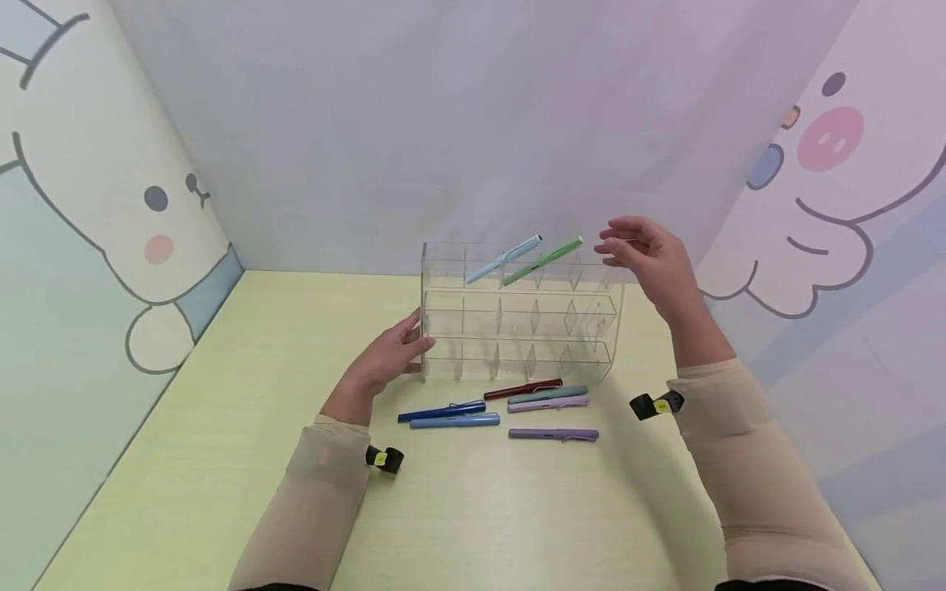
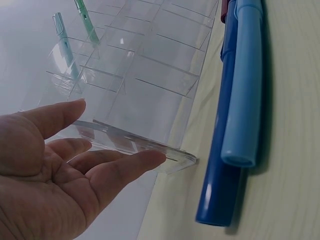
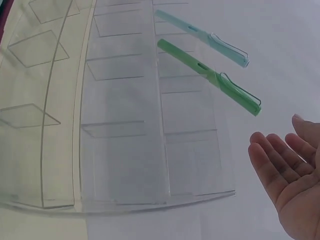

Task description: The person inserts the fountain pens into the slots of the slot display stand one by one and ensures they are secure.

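A clear acrylic pen rack (image 1: 517,326) with tiered compartments stands against the back. My left hand (image 1: 388,353) holds its left side panel, thumb at the front edge and fingers along the outside. To the right of the top tier, my right hand (image 1: 650,258) is raised with loosely bent fingers, holding nothing. Nearest to it is a green pen (image 1: 543,261), leaning in a top compartment. A light blue pen (image 1: 504,259) leans the same way in the compartment to its left. In the right wrist view, a gap separates my fingertips from the green pen (image 3: 210,75).
Several capped pens lie before the rack: dark blue (image 1: 441,412), mid-blue (image 1: 454,421), dark red (image 1: 522,389), grey-green (image 1: 548,394), lilac (image 1: 548,404) and purple (image 1: 553,434). Cartoon-printed panels (image 1: 813,189) flank the pale yellow table (image 1: 473,509).
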Tool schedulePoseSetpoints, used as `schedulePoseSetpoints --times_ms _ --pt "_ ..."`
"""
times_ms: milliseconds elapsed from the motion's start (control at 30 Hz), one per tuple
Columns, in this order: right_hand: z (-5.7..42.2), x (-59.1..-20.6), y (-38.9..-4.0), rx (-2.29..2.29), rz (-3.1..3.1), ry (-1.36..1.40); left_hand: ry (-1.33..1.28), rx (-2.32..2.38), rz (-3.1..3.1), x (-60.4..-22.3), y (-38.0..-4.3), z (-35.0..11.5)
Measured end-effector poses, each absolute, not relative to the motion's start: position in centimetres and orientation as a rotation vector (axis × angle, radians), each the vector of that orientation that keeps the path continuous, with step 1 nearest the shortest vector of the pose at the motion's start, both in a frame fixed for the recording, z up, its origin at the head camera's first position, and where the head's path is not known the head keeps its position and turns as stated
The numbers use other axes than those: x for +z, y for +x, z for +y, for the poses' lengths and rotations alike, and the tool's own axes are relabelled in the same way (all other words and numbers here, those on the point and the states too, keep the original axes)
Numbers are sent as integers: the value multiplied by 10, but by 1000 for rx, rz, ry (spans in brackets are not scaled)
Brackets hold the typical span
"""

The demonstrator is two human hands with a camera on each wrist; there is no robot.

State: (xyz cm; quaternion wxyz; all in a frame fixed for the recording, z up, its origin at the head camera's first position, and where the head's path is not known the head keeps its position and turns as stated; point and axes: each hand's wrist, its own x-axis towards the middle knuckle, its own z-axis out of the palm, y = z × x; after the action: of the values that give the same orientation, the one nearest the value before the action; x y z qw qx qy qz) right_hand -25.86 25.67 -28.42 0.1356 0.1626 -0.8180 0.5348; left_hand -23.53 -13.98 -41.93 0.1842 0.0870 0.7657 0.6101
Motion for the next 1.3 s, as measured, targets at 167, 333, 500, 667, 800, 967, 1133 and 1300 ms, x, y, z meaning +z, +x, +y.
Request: schedulePoseSetpoints --times_ms 167,333,500,667,800,967,1133,1300 --pt "268 -294 -244 1473 -2427 457 254 1721 2158 -421 -237 -141" --pt "277 -311 -228 1406 -2512 447 268 1719 2151 -424 -239 -142" --pt "281 -327 -214 1317 -2602 462 275 1729 2144 -424 -239 -143" --pt "281 -348 -198 1223 -2741 450 289 1736 2131 -424 -238 -144" --pt "282 -366 -187 1174 -2849 474 282 1737 2135 -423 -237 -145" --pt "280 -386 -175 1127 -2986 530 274 1736 2140 -422 -237 -145" --pt "275 -403 -165 1060 -3102 602 283 1733 2128 -422 -237 -145" --pt "267 -414 -157 971 -3197 667 293 1743 2113 -423 -237 -145"
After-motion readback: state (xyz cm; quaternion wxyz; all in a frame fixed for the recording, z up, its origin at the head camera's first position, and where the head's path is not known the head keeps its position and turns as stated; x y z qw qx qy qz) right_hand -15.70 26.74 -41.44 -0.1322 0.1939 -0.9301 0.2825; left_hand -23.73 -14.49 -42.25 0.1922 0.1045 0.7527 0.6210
